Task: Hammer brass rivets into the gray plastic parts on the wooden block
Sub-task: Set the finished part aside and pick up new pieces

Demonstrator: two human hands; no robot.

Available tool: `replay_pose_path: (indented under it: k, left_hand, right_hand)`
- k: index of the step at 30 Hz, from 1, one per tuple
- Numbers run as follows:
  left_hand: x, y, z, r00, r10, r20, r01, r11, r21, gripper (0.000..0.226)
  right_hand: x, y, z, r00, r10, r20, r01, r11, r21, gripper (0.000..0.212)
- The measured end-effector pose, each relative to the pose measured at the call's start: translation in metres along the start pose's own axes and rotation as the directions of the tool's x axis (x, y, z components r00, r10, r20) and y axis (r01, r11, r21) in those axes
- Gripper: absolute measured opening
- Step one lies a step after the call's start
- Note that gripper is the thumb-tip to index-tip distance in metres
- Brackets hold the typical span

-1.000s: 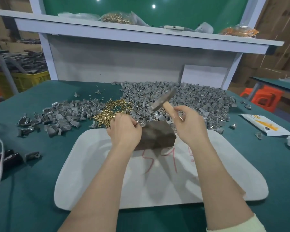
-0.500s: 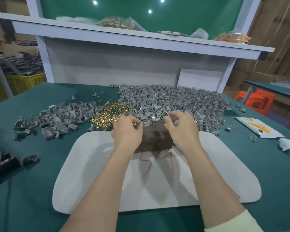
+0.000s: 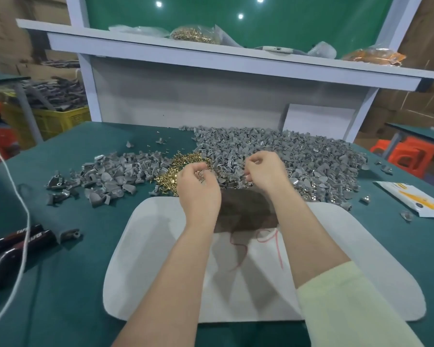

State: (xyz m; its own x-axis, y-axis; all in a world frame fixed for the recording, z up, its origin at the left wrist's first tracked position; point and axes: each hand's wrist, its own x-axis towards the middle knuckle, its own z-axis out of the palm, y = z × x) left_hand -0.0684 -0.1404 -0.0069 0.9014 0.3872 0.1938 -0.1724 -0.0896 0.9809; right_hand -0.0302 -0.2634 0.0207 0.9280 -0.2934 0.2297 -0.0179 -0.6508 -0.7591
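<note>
Dark wooden block [image 3: 246, 209] on white board [image 3: 156, 246], between both wrists; left hand [image 3: 198, 189] curled above brass rivets [image 3: 172, 171], right hand [image 3: 266, 174] curled above gray plastic parts [image 3: 301, 156]; whether fingers pinch anything, cannot tell.

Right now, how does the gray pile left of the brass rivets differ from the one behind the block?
The left pile is small and scattered; the back pile is far larger and heaped. The left pile ends short of the rear panel; the back pile reaches it. Both are gray parts on the green table.
</note>
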Motion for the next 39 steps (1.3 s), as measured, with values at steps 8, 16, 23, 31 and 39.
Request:
replay_pose_path:
  k: [8, 16, 23, 31, 39]
  left_hand:
    - [0.009, 0.002, -0.008, 0.933, -0.334, -0.131, 0.25, 0.868, -0.43, 0.021]
    - [0.013, 0.001, -0.011, 0.887, -0.413, -0.207, 0.244, 0.799, -0.549, 0.02]
    - [0.019, 0.004, -0.016, 0.859, -0.437, -0.269, 0.212, 0.779, -0.59, 0.016]
    - [0.023, 0.003, -0.025, 0.822, -0.462, -0.332, 0.175, 0.761, -0.624, 0.02]
    - [0.023, 0.001, -0.022, 0.857, -0.41, -0.311, 0.159, 0.786, -0.597, 0.026]
  right_hand:
    - [-0.003, 0.002, 0.016, 0.985, -0.067, 0.16, 0.103, 0.967, -0.232, 0.017]
    - [-0.002, -0.013, 0.051, 0.959, -0.068, 0.276, 0.181, 0.895, -0.408, 0.028]
    - [0.004, -0.03, 0.068, 0.983, -0.069, 0.173, 0.151, 0.837, -0.526, 0.029]
    - [0.018, -0.034, 0.077, 0.882, 0.096, 0.462, 0.247, 0.74, -0.626, 0.014]
    - [0.037, -0.006, 0.043, 0.965, 0.239, 0.11, -0.132, 0.801, -0.584, 0.026]
